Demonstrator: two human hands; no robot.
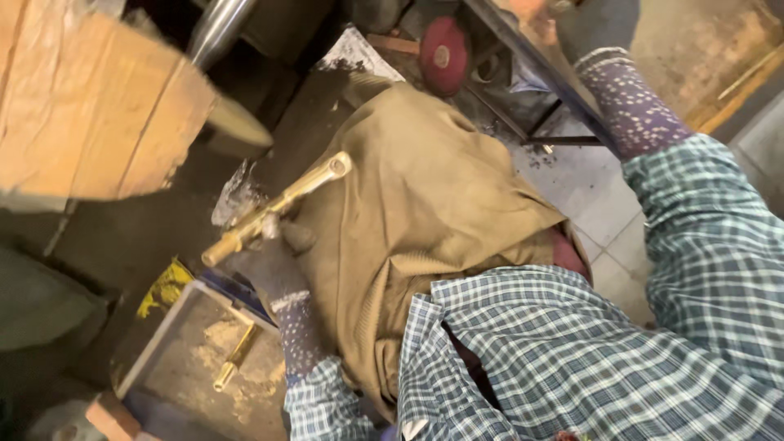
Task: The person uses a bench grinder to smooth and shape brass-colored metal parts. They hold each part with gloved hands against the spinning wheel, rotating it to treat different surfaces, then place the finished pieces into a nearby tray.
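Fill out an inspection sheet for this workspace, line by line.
Surface: tan cloth draped over the lap.
Job's things: long brass part, tilted, dust on it.
Clutter: second brass piece in a dusty tray; yellow scrap.
Hands: gloved left hand grips the brass part; gloved right hand reaches up by a metal frame.
Cables: nothing seen.
Surroundings: red wheel, wooden block, tiled floor.
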